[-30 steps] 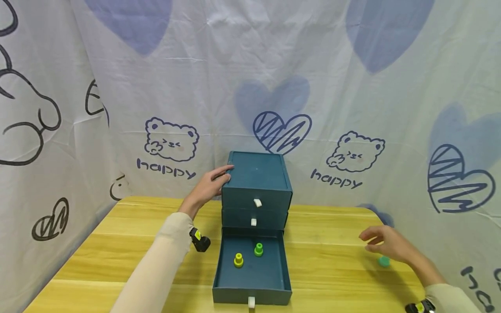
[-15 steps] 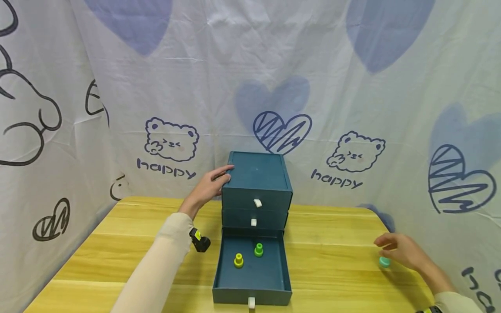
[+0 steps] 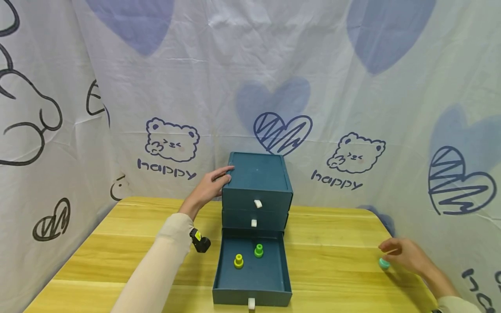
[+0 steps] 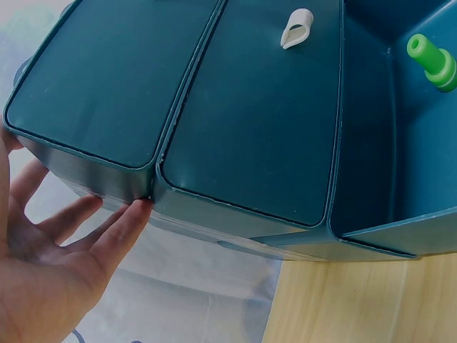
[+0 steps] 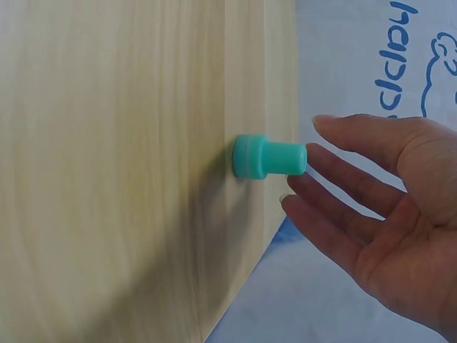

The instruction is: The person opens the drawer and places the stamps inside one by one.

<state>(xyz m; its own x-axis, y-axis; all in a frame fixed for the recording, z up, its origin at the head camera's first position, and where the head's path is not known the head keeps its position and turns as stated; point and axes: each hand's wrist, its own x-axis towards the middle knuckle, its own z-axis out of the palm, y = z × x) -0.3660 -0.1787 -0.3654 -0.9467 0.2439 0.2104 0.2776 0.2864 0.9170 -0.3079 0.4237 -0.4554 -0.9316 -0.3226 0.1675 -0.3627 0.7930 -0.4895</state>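
Note:
A dark teal drawer cabinet (image 3: 258,171) stands mid-table, its bottom drawer (image 3: 252,297) pulled out. Inside the drawer a yellow stepped peg (image 3: 238,261) and a green one (image 3: 258,251) stand upright. My left hand (image 3: 208,187) rests against the cabinet's left side near the top; in the left wrist view its extended fingers (image 4: 123,232) touch the side wall. At the table's right, a mint-green stepped peg (image 5: 275,158) stands on its wide base. My right hand (image 5: 407,204) reaches over its narrow end, thumb and fingers spread apart around the tip.
The wooden table (image 3: 332,248) has its right edge close by the mint-green peg. White pull tabs (image 3: 257,203) stick out from the drawer fronts. A printed white curtain (image 3: 250,56) hangs behind and along both sides.
My right hand has moved right and down to the mint-green peg, its fingers now at the peg's top. My left hand, the cabinet and the drawer have stayed put.

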